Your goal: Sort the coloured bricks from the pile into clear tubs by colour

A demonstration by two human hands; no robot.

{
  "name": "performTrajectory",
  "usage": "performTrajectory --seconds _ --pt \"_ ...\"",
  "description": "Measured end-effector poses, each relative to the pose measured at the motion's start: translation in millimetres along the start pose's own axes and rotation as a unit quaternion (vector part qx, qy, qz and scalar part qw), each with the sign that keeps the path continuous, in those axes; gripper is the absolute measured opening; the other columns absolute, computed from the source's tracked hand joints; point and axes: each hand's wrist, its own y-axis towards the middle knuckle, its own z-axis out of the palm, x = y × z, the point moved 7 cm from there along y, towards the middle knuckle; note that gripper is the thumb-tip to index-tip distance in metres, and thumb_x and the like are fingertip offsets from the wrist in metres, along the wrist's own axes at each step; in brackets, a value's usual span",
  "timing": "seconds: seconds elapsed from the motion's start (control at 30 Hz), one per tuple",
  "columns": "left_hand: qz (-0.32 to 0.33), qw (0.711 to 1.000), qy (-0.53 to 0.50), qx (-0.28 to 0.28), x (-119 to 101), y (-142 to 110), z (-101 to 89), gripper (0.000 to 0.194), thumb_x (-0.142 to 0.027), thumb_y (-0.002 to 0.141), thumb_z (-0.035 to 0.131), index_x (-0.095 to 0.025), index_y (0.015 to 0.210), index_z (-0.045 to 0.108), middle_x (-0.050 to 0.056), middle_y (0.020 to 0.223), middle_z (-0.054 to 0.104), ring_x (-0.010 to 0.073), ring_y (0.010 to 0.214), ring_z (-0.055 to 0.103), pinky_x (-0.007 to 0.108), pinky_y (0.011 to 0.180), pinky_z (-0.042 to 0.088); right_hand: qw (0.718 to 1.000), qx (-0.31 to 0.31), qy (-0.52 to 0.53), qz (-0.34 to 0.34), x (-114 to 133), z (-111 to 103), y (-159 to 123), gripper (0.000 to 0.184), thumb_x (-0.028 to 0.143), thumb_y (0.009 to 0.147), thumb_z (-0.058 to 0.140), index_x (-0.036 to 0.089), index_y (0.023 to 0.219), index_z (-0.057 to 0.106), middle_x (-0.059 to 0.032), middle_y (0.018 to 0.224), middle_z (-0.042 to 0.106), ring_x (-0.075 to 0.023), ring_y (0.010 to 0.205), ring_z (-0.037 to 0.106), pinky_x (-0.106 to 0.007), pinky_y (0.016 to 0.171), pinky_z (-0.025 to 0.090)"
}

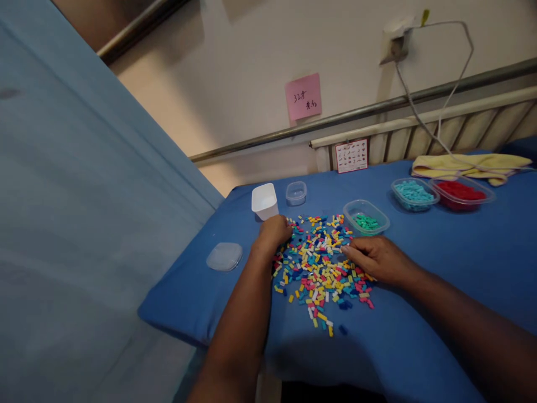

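Note:
A spread-out pile of small coloured plastic bricks (321,274) lies on the blue cloth, in yellow, white, pink, teal and dark blue. At its upper left edge is my left hand (273,230), fingers curled down and closed among the bricks, just below a white tub (265,202). My right hand (377,258) reaches in from the right, thumb and forefinger pinched together over the pile. Whatever either hand grips is too small or hidden to make out. Just beyond my right hand stands a clear container (381,222) with green bricks (366,223) in it.
Farther right are containers of light-blue pieces (414,191) and red pieces (461,191), with a yellow cloth (465,163) behind. A small clear container (296,193) stands beside the white tub. A clear lid (225,256) lies at left. A printed card (351,156) leans against the radiator (398,140).

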Motion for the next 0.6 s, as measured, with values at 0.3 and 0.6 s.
performTrajectory --seconds 0.3,0.6 --pt "0.038 0.998 -0.036 -0.030 3 5 7.8 0.028 -0.023 0.083 0.065 -0.021 0.107 0.079 0.011 0.110 0.081 0.0250 0.097 0.074 0.028 0.080 0.052 1.000 0.003 -0.007 0.004 6 -3 2 0.054 0.053 0.105 0.050 0.021 0.061 0.045 0.0030 0.056 0.046 -0.0119 0.052 0.039 -0.030 0.054 0.024" --pt "0.038 0.997 -0.040 -0.048 0 -4 -4.3 0.023 -0.028 0.092 0.064 -0.022 0.107 0.080 0.011 0.109 0.081 0.0270 0.102 0.073 0.031 0.085 0.052 1.000 0.003 0.003 0.004 5 -2 3 0.054 0.053 0.105 0.050 0.021 0.062 0.046 0.0028 0.056 0.047 -0.0125 0.054 0.041 -0.030 0.055 0.026"
